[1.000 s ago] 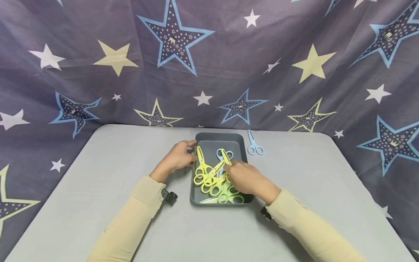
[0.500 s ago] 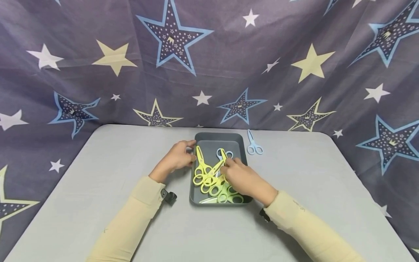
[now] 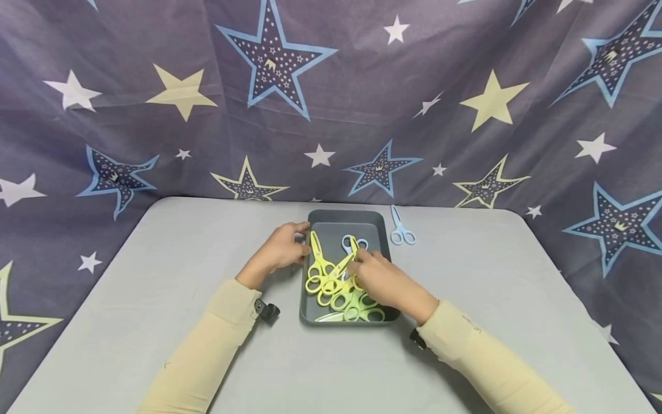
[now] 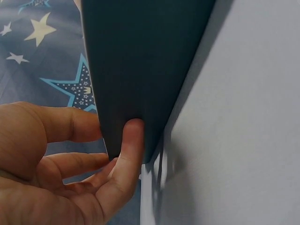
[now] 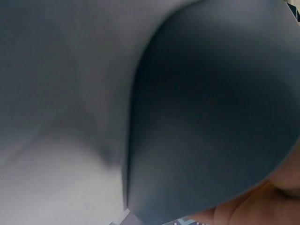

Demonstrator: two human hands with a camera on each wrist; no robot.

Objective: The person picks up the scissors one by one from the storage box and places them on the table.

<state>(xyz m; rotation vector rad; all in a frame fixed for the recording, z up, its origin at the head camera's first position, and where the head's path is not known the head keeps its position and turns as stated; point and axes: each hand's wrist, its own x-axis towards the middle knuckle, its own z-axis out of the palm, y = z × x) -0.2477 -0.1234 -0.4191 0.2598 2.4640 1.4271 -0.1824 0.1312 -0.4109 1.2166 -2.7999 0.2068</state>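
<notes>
A dark grey tray on the table holds several yellow and green scissors and one light-blue pair, mostly piled toward its near half. My left hand grips the tray's left wall. In the left wrist view, one finger presses the outer wall and others reach its rim. My right hand is inside the tray with bent fingers at a pair of yellow scissors. It hides the handles. In the right wrist view, the tray's dark outer wall fills most of the picture, and only part of the hand shows.
A pair of light-blue scissors lies on the table right of the tray, near the back edge. Behind the pale grey table hangs a dark curtain with stars.
My right hand has shifted slightly left and forward over the pile, and the yellow scissors at its fingertips have moved a little left. The left hand and the tray stay put.
</notes>
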